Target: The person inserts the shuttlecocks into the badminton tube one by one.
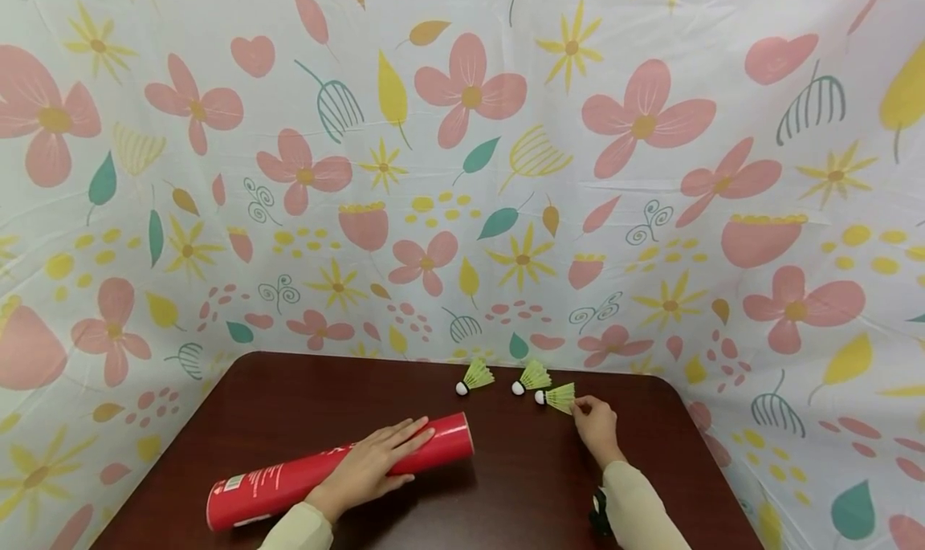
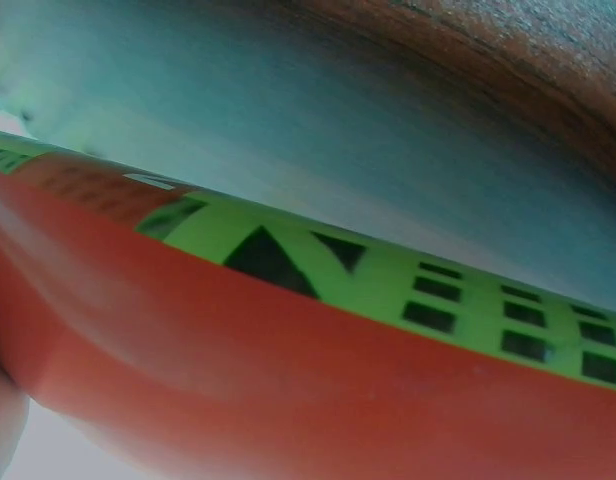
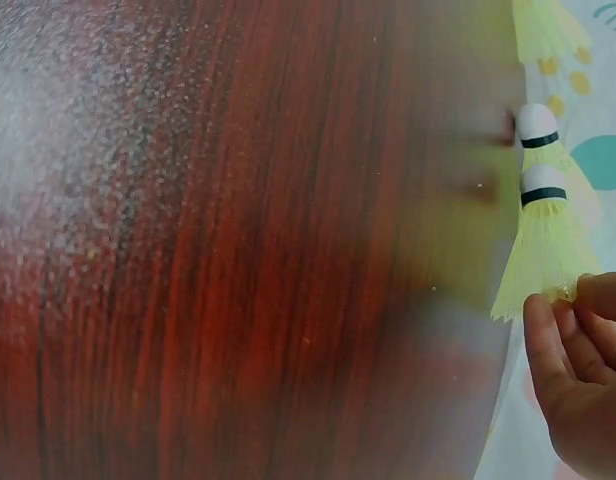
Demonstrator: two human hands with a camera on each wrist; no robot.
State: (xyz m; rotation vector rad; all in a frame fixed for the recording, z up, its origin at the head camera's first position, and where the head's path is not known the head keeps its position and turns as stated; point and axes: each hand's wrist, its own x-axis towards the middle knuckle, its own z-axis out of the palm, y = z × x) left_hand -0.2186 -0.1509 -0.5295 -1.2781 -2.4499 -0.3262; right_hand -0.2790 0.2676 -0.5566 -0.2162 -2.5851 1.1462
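Note:
A long red tube point(image 1: 270, 483) lies slantwise at the left front of the table, its right end farther back. My left hand point(image 1: 372, 462) rests over the tube, fingers stretched across its top and thumb along the near side. In the left wrist view the tube's red wall point(image 2: 288, 370) fills the lower part, with a green patterned band. My right hand point(image 1: 596, 428) pinches the skirt edge of a yellow shuttlecock point(image 1: 560, 397) between thumb and fingers. Its white cork points left; the right wrist view shows the same shuttlecock point(image 3: 538, 250) in the fingertips.
Two more yellow shuttlecocks stand close by: one point(image 1: 533, 376) just behind the held one, another point(image 1: 477, 376) farther left. The dark brown table point(image 1: 520, 478) ends at a flower-printed cloth point(image 1: 470, 173) at the back and sides.

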